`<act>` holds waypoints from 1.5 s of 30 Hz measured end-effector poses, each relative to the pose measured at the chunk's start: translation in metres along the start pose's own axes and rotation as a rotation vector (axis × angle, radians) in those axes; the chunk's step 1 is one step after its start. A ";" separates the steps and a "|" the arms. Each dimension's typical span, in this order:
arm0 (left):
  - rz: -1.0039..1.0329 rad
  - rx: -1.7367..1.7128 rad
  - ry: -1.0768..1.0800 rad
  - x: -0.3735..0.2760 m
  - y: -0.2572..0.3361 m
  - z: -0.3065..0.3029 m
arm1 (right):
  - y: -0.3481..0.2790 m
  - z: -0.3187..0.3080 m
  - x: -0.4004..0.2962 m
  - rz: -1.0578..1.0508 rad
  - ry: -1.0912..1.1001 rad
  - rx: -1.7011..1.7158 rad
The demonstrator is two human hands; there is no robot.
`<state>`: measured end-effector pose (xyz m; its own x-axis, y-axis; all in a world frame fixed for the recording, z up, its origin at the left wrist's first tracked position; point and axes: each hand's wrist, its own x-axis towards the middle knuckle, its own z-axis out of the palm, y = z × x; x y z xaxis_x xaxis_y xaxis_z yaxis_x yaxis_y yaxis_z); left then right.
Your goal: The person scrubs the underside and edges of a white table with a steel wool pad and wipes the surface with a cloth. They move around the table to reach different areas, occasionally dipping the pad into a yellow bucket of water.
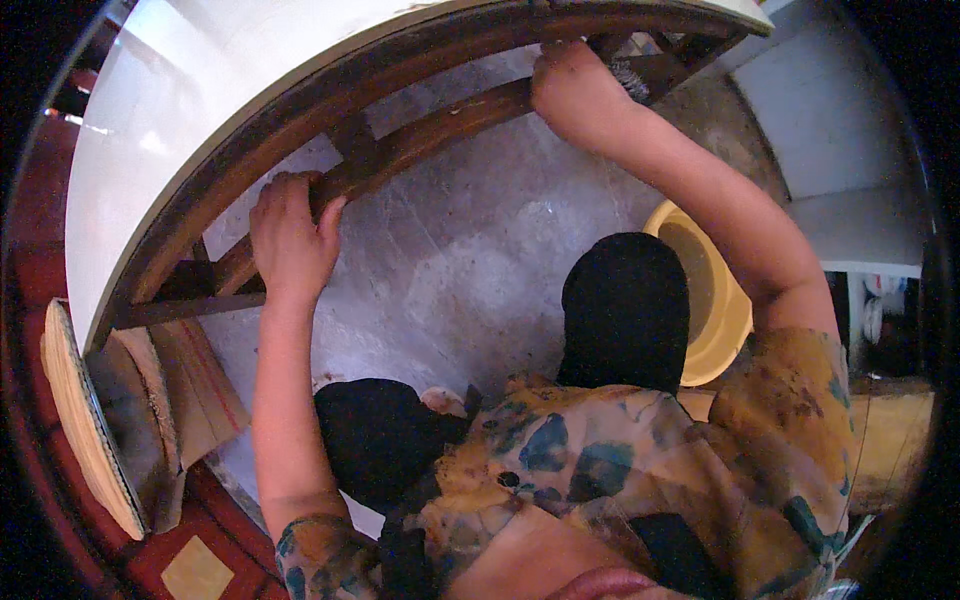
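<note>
A white-topped piece of wooden furniture [195,97], probably a table, stands in front of me with its dark brown frame [300,124] facing me. Below the top edge runs a brown wooden rail [442,127]. My left hand [295,236] is wrapped around this rail, its thumb on the near side. Farther right, my right hand [574,90] is curled in a fist against the same rail. Its fingertips are hidden, so whether it holds something cannot be told. A grey bristly thing [630,81] shows just behind the right wrist.
A yellow plastic basin [720,352] stands by my right knee, partly hidden by my arm. Grey concrete floor [465,277] lies below the rail. Cardboard [199,394] leans at the left, near red floor tiles [150,566]. A pale wall [810,135] rises at the right.
</note>
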<state>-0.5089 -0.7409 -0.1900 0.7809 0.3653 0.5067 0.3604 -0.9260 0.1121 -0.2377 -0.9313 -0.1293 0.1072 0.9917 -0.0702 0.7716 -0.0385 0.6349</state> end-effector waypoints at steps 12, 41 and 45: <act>-0.022 0.002 -0.044 -0.003 -0.004 -0.001 | 0.003 0.014 0.001 -0.142 0.133 -0.036; -0.012 -0.027 0.003 0.002 0.005 -0.002 | 0.008 -0.010 -0.075 0.217 1.204 0.697; -0.008 -0.020 -0.025 0.005 0.008 -0.007 | 0.000 -0.012 -0.028 0.154 1.292 0.518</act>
<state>-0.5060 -0.7468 -0.1804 0.7902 0.3751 0.4846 0.3569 -0.9245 0.1337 -0.2481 -0.9573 -0.1182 -0.2159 0.3726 0.9025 0.9764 0.0848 0.1986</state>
